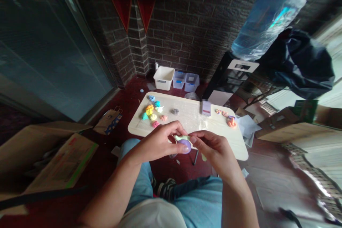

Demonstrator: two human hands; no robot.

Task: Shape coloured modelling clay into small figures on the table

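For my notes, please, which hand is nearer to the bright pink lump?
Left: the left hand is just right of the bright pink lump; the right hand is farther right.

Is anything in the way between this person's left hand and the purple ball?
Partly: the left hand has its thumb against the purple ball with nothing visible between, but a pale green strip along the ball's upper edge appears to separate it from the forefinger.
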